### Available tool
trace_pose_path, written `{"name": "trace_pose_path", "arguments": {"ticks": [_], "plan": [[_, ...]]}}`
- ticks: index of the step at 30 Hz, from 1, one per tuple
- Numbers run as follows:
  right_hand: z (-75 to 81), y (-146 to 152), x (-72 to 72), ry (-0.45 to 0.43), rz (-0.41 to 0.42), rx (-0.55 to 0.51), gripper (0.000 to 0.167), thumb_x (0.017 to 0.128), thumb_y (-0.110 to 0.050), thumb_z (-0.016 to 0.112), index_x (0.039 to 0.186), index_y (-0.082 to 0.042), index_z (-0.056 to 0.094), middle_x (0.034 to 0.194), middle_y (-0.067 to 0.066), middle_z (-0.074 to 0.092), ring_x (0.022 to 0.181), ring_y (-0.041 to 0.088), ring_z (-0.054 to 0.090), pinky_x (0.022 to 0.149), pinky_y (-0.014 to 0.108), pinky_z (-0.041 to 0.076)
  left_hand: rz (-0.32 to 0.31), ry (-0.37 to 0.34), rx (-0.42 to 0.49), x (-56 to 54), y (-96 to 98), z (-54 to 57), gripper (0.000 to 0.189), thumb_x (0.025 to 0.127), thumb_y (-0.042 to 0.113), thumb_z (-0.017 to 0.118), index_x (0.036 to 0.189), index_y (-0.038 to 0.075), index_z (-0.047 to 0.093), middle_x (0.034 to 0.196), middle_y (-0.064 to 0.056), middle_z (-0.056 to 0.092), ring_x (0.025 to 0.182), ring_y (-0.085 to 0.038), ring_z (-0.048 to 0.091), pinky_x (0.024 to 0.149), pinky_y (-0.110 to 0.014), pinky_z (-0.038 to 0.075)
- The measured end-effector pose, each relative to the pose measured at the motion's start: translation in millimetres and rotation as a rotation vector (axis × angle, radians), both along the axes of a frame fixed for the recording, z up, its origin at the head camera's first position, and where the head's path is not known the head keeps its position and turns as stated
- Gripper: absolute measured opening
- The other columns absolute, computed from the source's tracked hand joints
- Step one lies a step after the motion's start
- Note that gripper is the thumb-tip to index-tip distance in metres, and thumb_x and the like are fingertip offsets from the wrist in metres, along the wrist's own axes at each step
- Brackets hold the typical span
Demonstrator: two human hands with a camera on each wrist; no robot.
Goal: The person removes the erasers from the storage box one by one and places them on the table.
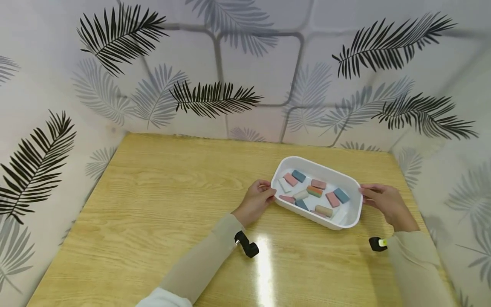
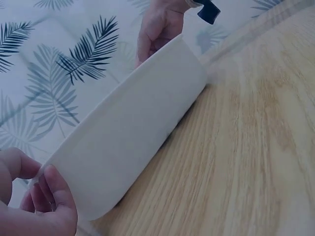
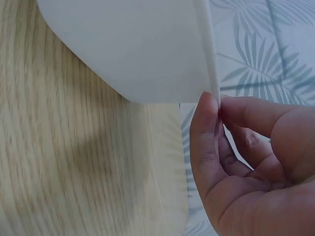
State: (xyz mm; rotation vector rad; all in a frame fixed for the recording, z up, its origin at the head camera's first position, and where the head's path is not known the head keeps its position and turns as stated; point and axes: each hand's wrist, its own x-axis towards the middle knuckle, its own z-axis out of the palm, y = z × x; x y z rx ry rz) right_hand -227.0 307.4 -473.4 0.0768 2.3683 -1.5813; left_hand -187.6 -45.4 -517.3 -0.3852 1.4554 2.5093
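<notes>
A white oblong plastic tub [image 1: 319, 169] is at the right of the table, slanted, holding several small blocks that look like erasers. Among them are a pink block [image 1: 290, 179], a blue one [image 1: 298, 175], a striped orange and green one [image 1: 314, 191] and a tan one [image 1: 324, 210]. My left hand [image 1: 253, 204] pinches the rim at the tub's left end, thumb outside in the left wrist view. At the opposite end my right hand [image 1: 389, 205] pinches the rim between thumb and fingers. Whether the tub's base touches the table I cannot tell.
The wooden table [image 1: 172, 183] extends far to the left of the tub. Leaf-patterned cloth [image 1: 253, 64] hangs behind the table's back edge and along both sides. A black wrist device [image 1: 247, 245] sits on the left sleeve, another [image 1: 377, 244] on the right.
</notes>
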Motion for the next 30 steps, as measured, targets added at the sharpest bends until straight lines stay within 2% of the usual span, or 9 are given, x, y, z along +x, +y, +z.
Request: {"name": "trace_pose_path", "arguments": {"ticks": [4,10,13,16,18,25,30], "plan": [[2.9,-13,-5.5,0.012,0.011,0.042,0.05,0.092,-0.024,0.058,0.124,0.013,0.048,0.105,0.003,0.057,0.084,0.004,0.061,0.077,0.028,0.05,0.014,0.001,0.006,2.3,-9.7,1.9,0.03,0.085,-0.008,0.056,0.111,-0.005,0.042,0.089,-0.008,0.048,0.073,-0.016,0.051,0.067,-0.023,0.046],[0.9,-22,-5.9,-0.004,0.029,0.022,0.045,0.093,-0.019,0.057,0.122,0.015,0.048,0.097,-0.004,0.06,0.082,0.006,0.062,0.076,0.03,0.051,-0.013,-0.048,-0.009,11.5,-20.6,1.6,0.032,0.085,-0.008,0.055,0.113,-0.006,0.04,0.089,-0.008,0.048,0.073,-0.017,0.051,0.069,-0.026,0.046],[0.0,-29,-7.1,-0.007,0.058,0.024,0.046,0.093,-0.02,0.056,0.123,0.014,0.047,0.105,0.007,0.059,0.084,0.007,0.062,0.077,0.031,0.051,-0.012,-0.042,-0.018,14.9,-27.5,0.4,0.032,0.086,-0.006,0.055,0.114,-0.005,0.039,0.09,-0.009,0.048,0.075,-0.017,0.05,0.071,-0.027,0.046],[0.5,-38,-10.4,-0.011,0.089,0.034,0.045,0.095,-0.021,0.053,0.124,0.013,0.047,0.117,0.022,0.053,0.086,0.009,0.062,0.078,0.033,0.05,-0.001,-0.026,-0.016,17.9,-35.4,-0.5,0.031,0.086,-0.006,0.054,0.113,-0.005,0.039,0.094,-0.01,0.048,0.078,-0.017,0.051,0.072,-0.027,0.045],[1.3,-45,-12.8,-0.025,0.1,0.037,0.043,0.096,-0.021,0.052,0.125,0.011,0.047,0.122,0.027,0.049,0.087,0.009,0.062,0.079,0.033,0.05,0.009,-0.03,-0.018,20.2,-40.6,-1.0,0.028,0.087,-0.005,0.054,0.11,-0.003,0.04,0.095,-0.01,0.048,0.079,-0.017,0.052,0.071,-0.026,0.046],[6.7,-67,-18.0,-0.022,0.124,0.039,0.038,0.096,-0.014,0.05,0.124,0.012,0.047,0.124,0.03,0.047,0.091,0.017,0.062,0.077,0.032,0.051,0.038,-0.036,-0.012,28.7,-56.6,-0.5,0.027,0.087,-0.005,0.055,0.109,0.0,0.041,0.092,-0.009,0.047,0.076,-0.018,0.051,0.07,-0.024,0.046],[7.1,-82,-22.6,-0.017,0.136,0.033,0.036,0.095,-0.012,0.051,0.122,0.013,0.049,0.121,0.029,0.049,0.088,0.017,0.062,0.079,0.036,0.05,0.076,-0.034,-0.003,33.1,-68.5,-1.8,0.025,0.087,-0.006,0.055,0.107,0.001,0.041,0.092,-0.01,0.048,0.077,-0.018,0.051,0.07,-0.024,0.047]]}}
